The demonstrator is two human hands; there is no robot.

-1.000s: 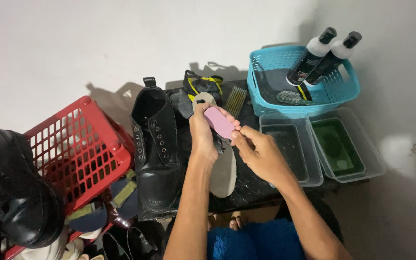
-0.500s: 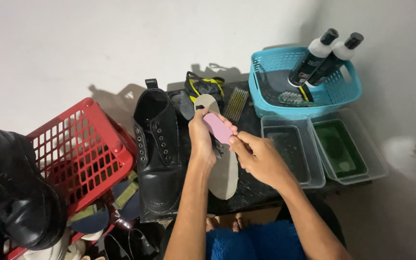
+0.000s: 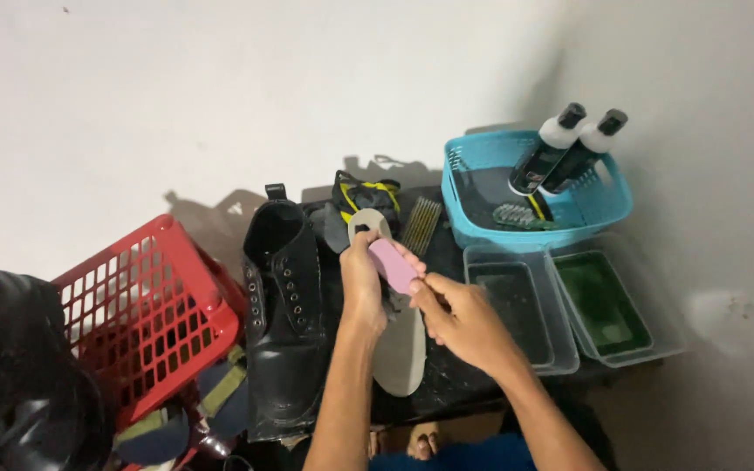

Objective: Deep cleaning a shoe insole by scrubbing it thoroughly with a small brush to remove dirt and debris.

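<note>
A grey shoe insole [image 3: 401, 349] lies lengthwise on the small black table [image 3: 447, 384]. My left hand [image 3: 362, 281] rests on its upper half and pins it down. My right hand [image 3: 462, 319] pinches the lower end of a pink oblong block [image 3: 393, 265], which lies tilted over the insole and against my left thumb. A black lace-up boot [image 3: 285, 314] lies just left of my left forearm.
A red plastic basket [image 3: 137, 318] stands at the left beside a dark boot [image 3: 19, 384]. A blue basket [image 3: 534, 187] holds two black bottles with white shoulders [image 3: 569, 153]. Two clear trays [image 3: 560, 305] sit at right. A brush [image 3: 421, 225] and a yellow-and-black item [image 3: 364, 196] lie behind the insole.
The pink block has shifted a little down and along the insole with my right hand. My left hand stays on the insole.
</note>
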